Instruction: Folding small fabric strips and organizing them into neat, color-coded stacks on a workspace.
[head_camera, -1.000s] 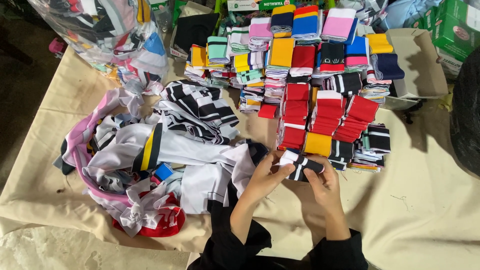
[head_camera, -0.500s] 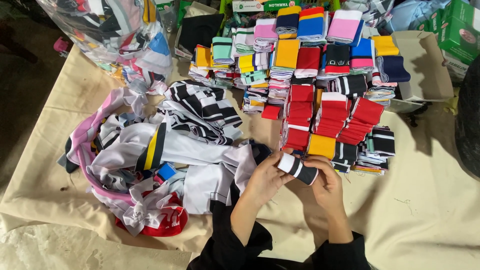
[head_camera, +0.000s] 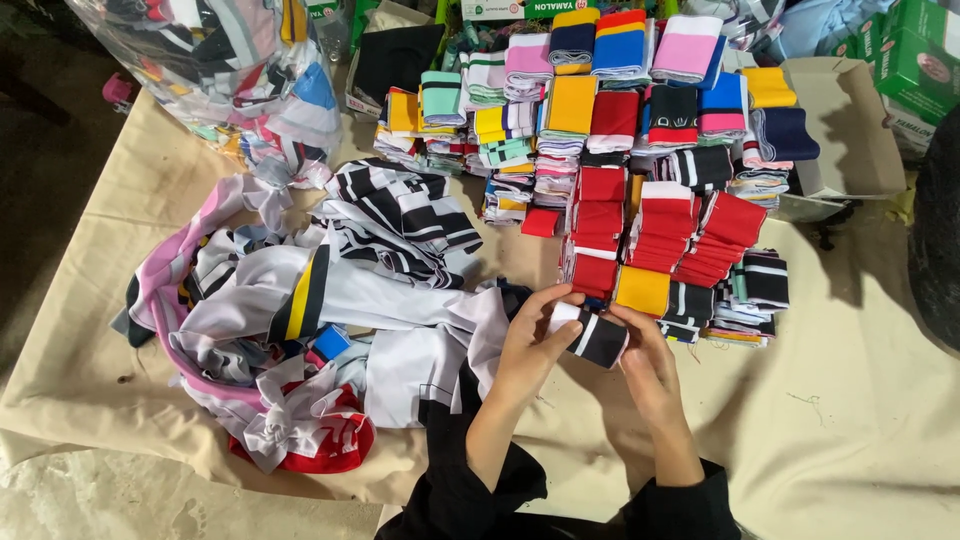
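Covering the whole work surface, a tan cloth (head_camera: 850, 420) lies wrinkled under everything. On its left half sprawls a loose heap of garments (head_camera: 320, 320), white, striped black and white, pink and red, reaching almost to the person's left wrist. Behind the heap, at the far left, stands a clear plastic bag (head_camera: 230, 70) stuffed with more fabric. Across the far middle and right run rows of folded bands (head_camera: 640, 130) in yellow, red, pink, blue, mint and black, with a tight block of red ones nearest the hands. A flat cardboard box (head_camera: 850, 130) sits at the far right edge of those rows.

Both forearms, in black sleeves, come up from the bottom edge and angle inward to meet just in front of the red block. The left hand (head_camera: 530, 345) is curled, thumb on top and fingers underneath, pinching the white end of a small folded band (head_camera: 590, 335). The right hand (head_camera: 640, 365) cups the band's black end from below and the side, fingers bent around it. The band is held just above the cloth, tilted down to the right, between the two hands.
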